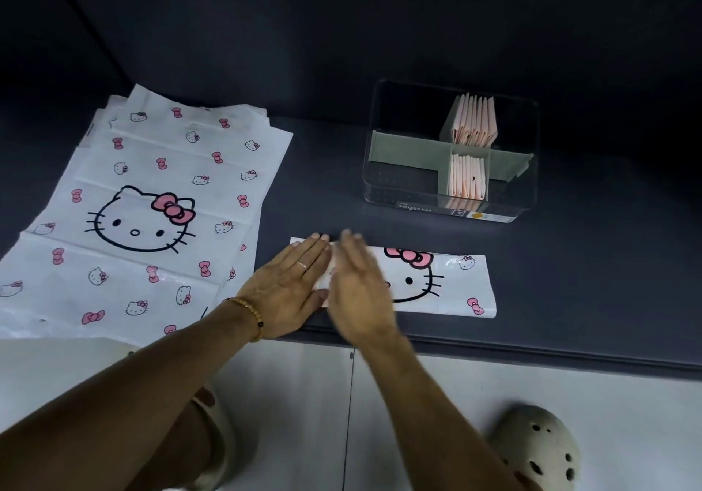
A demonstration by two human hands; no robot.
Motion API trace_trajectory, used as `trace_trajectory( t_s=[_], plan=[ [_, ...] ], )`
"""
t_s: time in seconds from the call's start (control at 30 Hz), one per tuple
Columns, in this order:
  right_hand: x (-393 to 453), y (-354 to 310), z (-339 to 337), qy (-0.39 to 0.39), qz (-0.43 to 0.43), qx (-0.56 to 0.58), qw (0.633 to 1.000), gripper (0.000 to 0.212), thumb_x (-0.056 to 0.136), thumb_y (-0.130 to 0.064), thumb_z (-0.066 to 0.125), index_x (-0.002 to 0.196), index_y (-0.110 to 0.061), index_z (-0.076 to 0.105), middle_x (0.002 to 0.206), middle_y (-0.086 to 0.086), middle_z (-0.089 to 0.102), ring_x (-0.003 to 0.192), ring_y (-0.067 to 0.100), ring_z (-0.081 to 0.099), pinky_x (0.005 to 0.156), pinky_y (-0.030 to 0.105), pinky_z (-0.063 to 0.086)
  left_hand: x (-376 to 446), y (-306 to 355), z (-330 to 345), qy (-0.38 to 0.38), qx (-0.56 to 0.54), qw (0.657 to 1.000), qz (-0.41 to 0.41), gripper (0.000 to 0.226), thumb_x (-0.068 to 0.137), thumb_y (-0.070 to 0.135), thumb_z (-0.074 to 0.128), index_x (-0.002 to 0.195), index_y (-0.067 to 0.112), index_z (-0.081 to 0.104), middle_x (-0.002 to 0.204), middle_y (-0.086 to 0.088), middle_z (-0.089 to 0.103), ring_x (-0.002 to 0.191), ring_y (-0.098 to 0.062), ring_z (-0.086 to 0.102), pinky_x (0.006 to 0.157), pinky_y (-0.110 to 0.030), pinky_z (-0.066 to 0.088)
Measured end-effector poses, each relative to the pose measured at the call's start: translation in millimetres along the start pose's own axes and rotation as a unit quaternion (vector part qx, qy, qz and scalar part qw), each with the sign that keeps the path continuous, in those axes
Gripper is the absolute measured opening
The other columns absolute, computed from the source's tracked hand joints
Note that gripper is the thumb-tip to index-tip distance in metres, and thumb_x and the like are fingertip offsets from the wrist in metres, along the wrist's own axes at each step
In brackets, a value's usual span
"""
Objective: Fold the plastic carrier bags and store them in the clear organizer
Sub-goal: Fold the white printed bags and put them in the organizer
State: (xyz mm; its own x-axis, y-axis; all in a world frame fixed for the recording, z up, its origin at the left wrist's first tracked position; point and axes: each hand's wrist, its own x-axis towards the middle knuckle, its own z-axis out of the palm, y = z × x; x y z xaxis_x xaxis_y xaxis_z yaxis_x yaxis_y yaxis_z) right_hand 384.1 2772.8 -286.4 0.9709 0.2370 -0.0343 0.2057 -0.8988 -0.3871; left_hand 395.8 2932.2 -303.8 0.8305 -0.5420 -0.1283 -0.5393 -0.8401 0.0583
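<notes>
- Lettering on the clear organizer (452,156): a dark strip along its front lower edge reads "Storage box"; beside it sit a small square mark and a yellow dot, both too small to read.
- Clear organizer stands on the dark surface (323,171), at the right rear, well apart from the other items. Grey dividers split it into compartments. Two middle compartments, one rear and one front, each hold a row of folded pink-and-white bags standing upright; the wide left compartment shows no contents.
- Folded bag (448,285) lies flat near the front edge of the surface as a long band, printed with a cat face, pink bow and small bows.
- Left hand (288,289) is open, palm down, fingers straight, pressing the left end of the folded bag. A ring and a beaded bracelet are visible.
- Right hand (357,293) is open and flat over the band just beside the left hand; it is motion-blurred, so contact cannot be confirmed.
- Stack of unfolded bags (144,217), same print, lies spread on the left of the surface.
- Room: dark wall panel behind; pale tiled floor (418,414) below, with a perforated cream clog (539,448) at lower right.
</notes>
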Motion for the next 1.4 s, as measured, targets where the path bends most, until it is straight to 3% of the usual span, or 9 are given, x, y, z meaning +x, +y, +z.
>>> trace_trajectory(
  t_s=[0.1, 0.27, 0.47, 0.7, 0.87, 1.0, 1.17, 1.3, 1.4],
  plan=[
    [-2, 4, 19, -0.061, -0.021, -0.062, 0.996, 0.065, 0.098, -0.029, 0.036, 0.153, -0.010, 0.007, 0.161, 0.005, 0.001, 0.148, 0.019, -0.005, 0.120, 0.038, -0.004, 0, -2, 0, 0.000, -0.003, 1.000, 0.005, 0.070, 0.092, 0.049, 0.006, 0.150, 0.010, -0.005, 0.159, -0.008, -0.001, 0.146, -0.018, -0.007, 0.118, -0.033, -0.004],
    [-11, 60, -4, -0.033, -0.065, -0.141, 0.987, 0.058, 0.099, -0.039, 0.021, 0.150, -0.013, 0.027, 0.158, 0.003, 0.022, 0.146, 0.020, 0.019, 0.119, 0.042, 0.010, -1, -2, -2, -0.006, 0.004, 1.000, 0.010, 0.069, 0.094, 0.049, 0.008, 0.148, 0.009, -0.010, 0.159, -0.009, -0.005, 0.146, -0.020, -0.008, 0.119, -0.035, -0.001],
    [-20, 130, -30, -0.084, -0.052, -0.189, 0.977, 0.059, 0.097, -0.052, 0.004, 0.151, -0.028, -0.005, 0.160, -0.007, -0.003, 0.148, 0.013, -0.005, 0.120, 0.036, 0.000, 0, 0, -2, -0.008, -0.002, 1.000, 0.010, 0.067, 0.096, 0.048, 0.013, 0.146, 0.013, -0.017, 0.159, -0.007, -0.008, 0.146, -0.020, -0.009, 0.118, -0.032, -0.004],
    [-30, 172, -49, -0.081, 0.005, -0.189, 0.979, 0.064, 0.094, -0.057, -0.001, 0.150, -0.026, -0.009, 0.159, -0.006, -0.011, 0.146, 0.012, -0.013, 0.117, 0.036, -0.005, 0, 0, 1, -0.003, -0.007, 1.000, 0.004, 0.066, 0.096, 0.048, 0.016, 0.150, 0.017, -0.007, 0.159, -0.007, -0.006, 0.146, -0.020, -0.009, 0.118, -0.032, -0.004],
    [-43, 165, -60, -0.023, 0.123, -0.211, 0.969, 0.059, 0.100, -0.041, 0.022, 0.150, -0.010, 0.022, 0.159, 0.013, 0.016, 0.146, 0.030, 0.013, 0.117, 0.046, 0.015, -11, 18, -4, 0.003, -0.037, 0.999, -0.023, 0.050, 0.096, 0.046, 0.025, 0.142, 0.029, 0.030, 0.158, -0.011, 0.009, 0.146, -0.024, 0.004, 0.119, -0.039, 0.004],
    [-58, 107, -52, 0.108, 0.037, -0.169, 0.979, 0.039, 0.087, -0.025, 0.050, 0.122, -0.008, 0.058, 0.122, 0.014, 0.057, 0.105, 0.034, 0.053, 0.084, 0.044, 0.045, -29, 38, -6, -0.027, 0.005, 0.997, -0.077, 0.067, 0.086, 0.069, 0.016, 0.142, 0.033, 0.025, 0.158, -0.013, 0.011, 0.146, -0.028, 0.007, 0.114, -0.049, 0.007],
    [-81, 46, -32, 0.048, -0.058, -0.105, 0.992, 0.037, 0.079, -0.026, 0.066, 0.112, -0.009, 0.063, 0.105, 0.010, 0.061, 0.094, 0.030, 0.058, 0.077, 0.040, 0.048, -54, 40, -10, -0.042, 0.042, 0.998, -0.025, 0.073, 0.083, 0.052, 0.051, 0.146, 0.033, 0.020, 0.157, -0.003, 0.019, 0.139, -0.033, 0.020, 0.109, -0.051, 0.025],
    [-88, 33, -27, -0.004, -0.052, -0.113, 0.992, 0.041, 0.087, -0.037, 0.060, 0.120, -0.012, 0.061, 0.118, 0.011, 0.058, 0.109, 0.029, 0.053, 0.086, 0.041, 0.048, -54, 46, -30, -0.008, 0.007, 1.000, -0.012, 0.044, 0.096, 0.045, 0.035, 0.139, 0.037, 0.036, 0.146, 0.004, 0.040, 0.126, -0.028, 0.039, 0.100, -0.042, 0.036],
    [-84, 27, -31, 0.044, -0.012, -0.009, 0.999, 0.018, 0.093, -0.027, 0.059, 0.094, -0.013, 0.070, 0.092, 0.002, 0.066, 0.086, 0.023, 0.059, 0.070, 0.032, 0.047, -43, 57, -52, -0.012, -0.100, 0.990, -0.101, 0.044, 0.094, 0.055, 0.030, 0.116, 0.032, 0.059, 0.115, 0.007, 0.065, 0.101, -0.021, 0.057, 0.087, -0.035, 0.043]
  ],
)
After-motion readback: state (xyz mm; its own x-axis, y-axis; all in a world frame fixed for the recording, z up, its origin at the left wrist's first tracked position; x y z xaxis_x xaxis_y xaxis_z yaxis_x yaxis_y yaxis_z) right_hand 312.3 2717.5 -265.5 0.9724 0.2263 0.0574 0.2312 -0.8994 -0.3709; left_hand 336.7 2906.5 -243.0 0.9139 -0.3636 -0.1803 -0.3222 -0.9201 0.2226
